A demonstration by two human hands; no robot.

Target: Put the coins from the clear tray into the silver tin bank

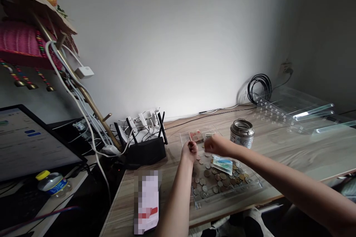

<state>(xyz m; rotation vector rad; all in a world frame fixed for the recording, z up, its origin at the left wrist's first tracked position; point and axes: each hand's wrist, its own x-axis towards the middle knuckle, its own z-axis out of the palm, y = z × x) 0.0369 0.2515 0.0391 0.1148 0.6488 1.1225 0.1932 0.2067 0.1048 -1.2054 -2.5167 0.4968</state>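
My left hand (190, 151) is curled closed over the left side of a clear tray (198, 205), with what look like a few dark coins inside its fingers. Just to its right, my right hand (216, 145) is bent down over the tray with its fingers closed; whatever they pinch, if anything, is hidden. Many loose coins (222, 176), silver and brassy, are spread across the tray. A green-blue banknote (223, 164) lies on top of them. Behind my hands sit a reddish banknote stack (196, 136) and a small pale stack (210, 134).
A round metal tin (242, 132) with a slotted lid stands right of the tray. A phone (148, 203) lies at the left, before a black router (146, 150). Clear acrylic racks (292, 116) and a coiled black cable (259, 88) are at the right back.
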